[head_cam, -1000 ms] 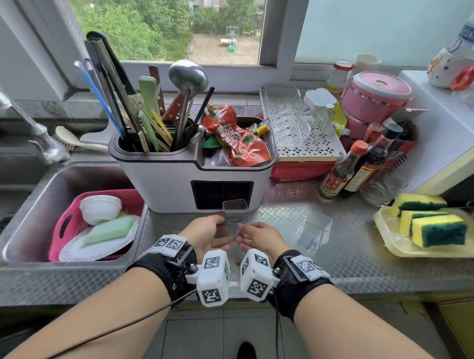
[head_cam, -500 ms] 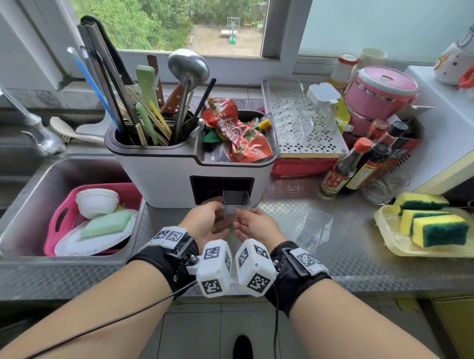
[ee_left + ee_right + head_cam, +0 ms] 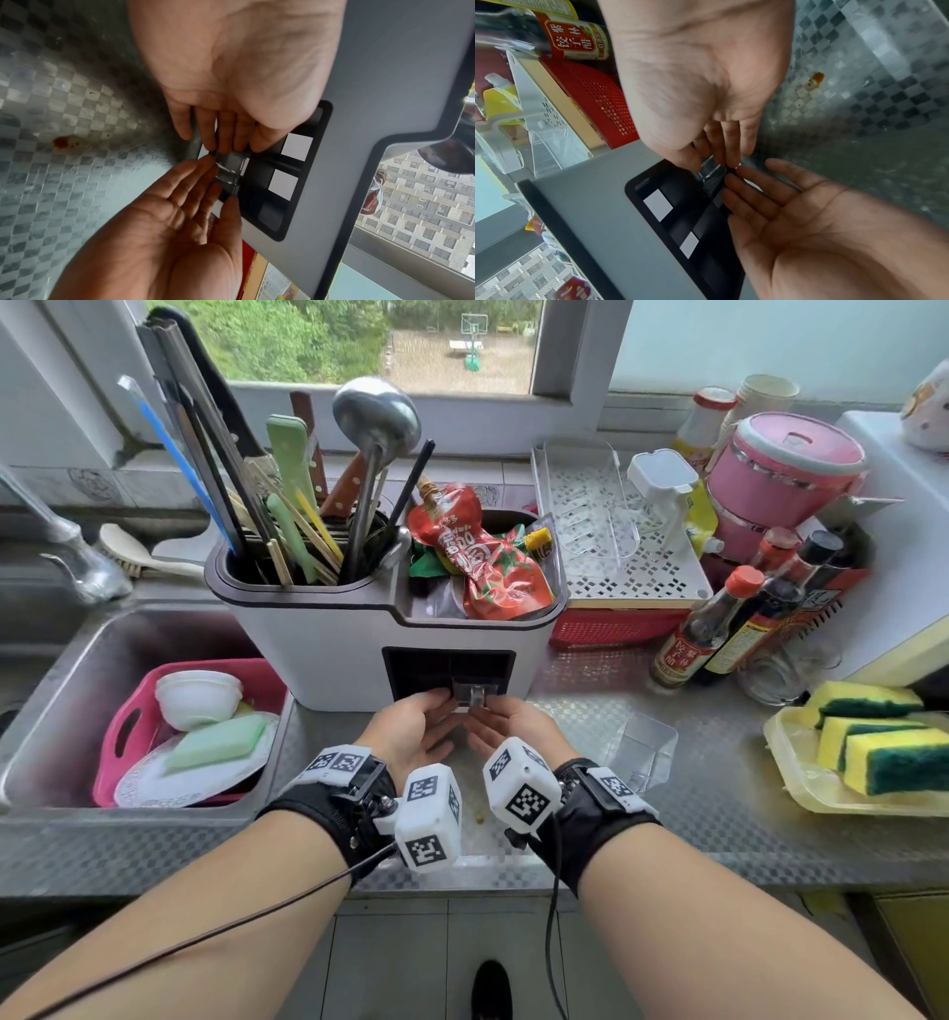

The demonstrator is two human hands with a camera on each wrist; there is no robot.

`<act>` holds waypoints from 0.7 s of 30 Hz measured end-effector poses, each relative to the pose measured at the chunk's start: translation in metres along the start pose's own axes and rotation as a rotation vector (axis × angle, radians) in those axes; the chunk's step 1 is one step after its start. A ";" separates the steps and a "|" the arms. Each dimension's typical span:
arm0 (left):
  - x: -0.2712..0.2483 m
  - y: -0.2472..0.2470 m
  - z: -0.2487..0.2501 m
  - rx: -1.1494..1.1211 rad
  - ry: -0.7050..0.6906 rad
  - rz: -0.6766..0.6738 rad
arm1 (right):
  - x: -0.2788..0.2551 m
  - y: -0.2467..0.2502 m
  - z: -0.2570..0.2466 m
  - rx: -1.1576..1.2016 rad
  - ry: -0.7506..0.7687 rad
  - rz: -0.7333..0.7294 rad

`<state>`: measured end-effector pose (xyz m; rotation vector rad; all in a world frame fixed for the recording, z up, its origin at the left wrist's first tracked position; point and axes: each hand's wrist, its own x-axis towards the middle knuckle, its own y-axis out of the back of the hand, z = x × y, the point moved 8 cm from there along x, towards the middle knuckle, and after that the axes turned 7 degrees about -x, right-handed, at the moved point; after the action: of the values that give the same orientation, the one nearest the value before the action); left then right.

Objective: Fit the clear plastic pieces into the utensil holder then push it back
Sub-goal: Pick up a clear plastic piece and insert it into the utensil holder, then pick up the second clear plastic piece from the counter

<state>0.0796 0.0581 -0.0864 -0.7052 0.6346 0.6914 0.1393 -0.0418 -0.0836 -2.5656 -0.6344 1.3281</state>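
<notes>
- A clear plastic piece (image 3: pixel 476 697) sits partly inside the dark rectangular opening (image 3: pixel 448 666) low on the front of the white utensil holder (image 3: pixel 328 649), at the opening's right half
- The left hand (image 3: pixel 411 737), palm up, has nearly straight fingers touching the piece's left side
- The right hand (image 3: pixel 513 729) meets it from the right, fingertips (image 3: pixel 731 160) and thumb lightly pinching the piece's edge
- A second clear plastic piece (image 3: pixel 642 752) lies on the steel counter (image 3: pixel 719 793), right of the hands
- Sponges (image 3: pixel 883 742) rest in a tray at far right; a pink basket (image 3: pixel 123 731) sits in the sink
</notes>
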 end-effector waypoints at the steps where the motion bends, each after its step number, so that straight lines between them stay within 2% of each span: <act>1: 0.001 -0.001 0.001 0.008 -0.003 -0.005 | 0.001 0.000 -0.003 -0.004 0.000 0.008; 6: 0.004 -0.003 0.000 0.030 0.001 -0.015 | 0.003 0.005 -0.004 -0.011 0.004 0.013; 11: 0.002 -0.007 -0.013 0.147 0.048 -0.006 | -0.003 0.026 0.003 -0.066 0.016 0.093; 17: -0.004 -0.026 -0.033 0.259 0.087 -0.046 | -0.013 0.070 0.022 -0.050 0.008 0.302; 21: -0.009 -0.042 -0.046 0.290 0.117 -0.101 | -0.027 0.106 0.033 -0.036 0.010 0.496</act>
<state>0.0924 -0.0028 -0.0929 -0.5065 0.7833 0.4546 0.1291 -0.1492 -0.1205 -2.8710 -0.0084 1.4389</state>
